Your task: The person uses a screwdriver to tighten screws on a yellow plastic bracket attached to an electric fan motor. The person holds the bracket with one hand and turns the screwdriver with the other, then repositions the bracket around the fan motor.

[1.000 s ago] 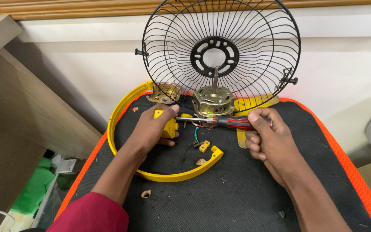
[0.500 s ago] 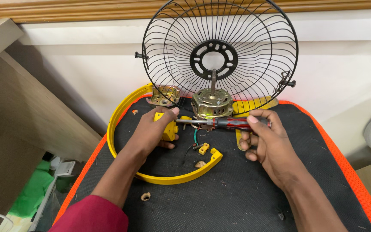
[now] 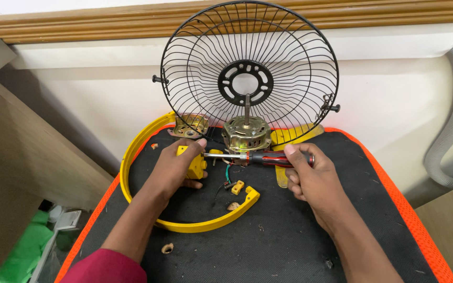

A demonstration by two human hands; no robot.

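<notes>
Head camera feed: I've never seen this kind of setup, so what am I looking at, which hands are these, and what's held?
One camera, worn on a person's head, looks down at their two bare hands over a black mat with an orange edge. The left hand grips a small yellow plastic part. The right hand holds a red and black screwdriver, tip pointing at that part. Behind stand a fan motor and a black wire fan guard. A curved yellow ring piece lies on the mat.
</notes>
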